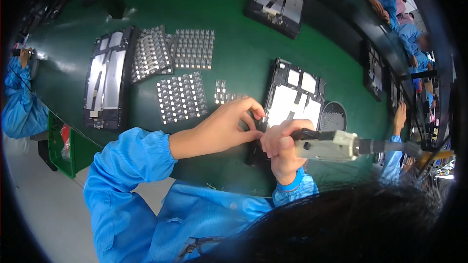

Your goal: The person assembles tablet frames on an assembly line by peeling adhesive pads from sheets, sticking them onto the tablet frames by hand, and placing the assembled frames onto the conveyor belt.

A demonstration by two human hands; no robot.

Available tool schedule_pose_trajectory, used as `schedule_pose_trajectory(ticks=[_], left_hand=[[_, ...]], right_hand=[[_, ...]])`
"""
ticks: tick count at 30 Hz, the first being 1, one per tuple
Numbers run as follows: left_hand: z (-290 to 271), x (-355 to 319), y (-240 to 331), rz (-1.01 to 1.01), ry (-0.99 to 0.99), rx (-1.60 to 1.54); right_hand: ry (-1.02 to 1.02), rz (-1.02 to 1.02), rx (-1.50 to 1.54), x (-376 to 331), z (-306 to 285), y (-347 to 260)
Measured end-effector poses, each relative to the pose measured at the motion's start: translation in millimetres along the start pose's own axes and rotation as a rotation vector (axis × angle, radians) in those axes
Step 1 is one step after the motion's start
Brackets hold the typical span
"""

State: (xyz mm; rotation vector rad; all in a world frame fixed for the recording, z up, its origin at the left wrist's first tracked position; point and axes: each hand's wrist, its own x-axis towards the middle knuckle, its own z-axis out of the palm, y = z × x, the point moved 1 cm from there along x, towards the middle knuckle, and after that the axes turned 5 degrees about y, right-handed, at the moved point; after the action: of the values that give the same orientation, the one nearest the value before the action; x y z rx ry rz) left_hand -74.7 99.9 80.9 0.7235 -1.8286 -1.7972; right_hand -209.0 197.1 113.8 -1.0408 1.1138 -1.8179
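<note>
My right hand is wrapped round a beige electric screwdriver, whose dark cable runs off to the right. The screwdriver's tip is hidden behind the hand. Beneath lies an opened tablet-like device with a black frame, white inner panels and dark ribbon cables. My left hand is at the device's left edge, with thumb and forefinger curved and their tips apart. Nothing shows between them. Just beyond the left hand sits a small piece of a sheet of little parts. A round dark dish of small pieces stands right of the device.
Sheets of small parts lie left of centre, more behind them. Similar opened devices stand at left, at the back and at far right. A green bin is below the table's left edge. Co-workers in blue sleeves sit around.
</note>
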Motion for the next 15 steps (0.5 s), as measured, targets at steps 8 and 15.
schedule_pose_trajectory(ticks=[8, 15], left_hand=[[1.0, -2.0, -16.2, 0.081, -0.012, -0.017], [6.1, -10.3, 3.5, -0.072, -0.098, -0.113]], right_hand=[[0.017, 0.120, -0.015, -11.4, -1.9, 0.0], [0.267, 0.021, 0.160, -5.0, -12.1, -58.1]])
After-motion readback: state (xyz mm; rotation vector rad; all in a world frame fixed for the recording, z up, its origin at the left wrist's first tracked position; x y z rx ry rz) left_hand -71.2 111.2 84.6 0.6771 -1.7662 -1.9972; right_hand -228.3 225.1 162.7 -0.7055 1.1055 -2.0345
